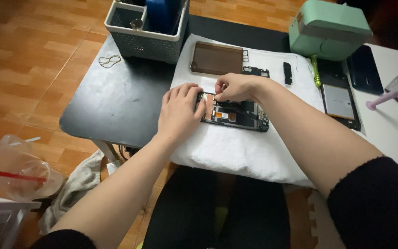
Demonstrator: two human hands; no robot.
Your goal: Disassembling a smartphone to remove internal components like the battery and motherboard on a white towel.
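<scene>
A person's left hand (179,112), fingers flat and pressed together, steadies the near end of an opened phone (236,114) lying on a white towel (236,147), while the right hand (238,86) pinches something small at the phone's upper edge, too small to identify. A slip could likely tear a fragile connector or drop the piece into the towel.

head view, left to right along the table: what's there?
Rubber band → grey basket → left hand → right hand over opened phone → green screwdriver → battery → dark phone → pink tool.
</scene>
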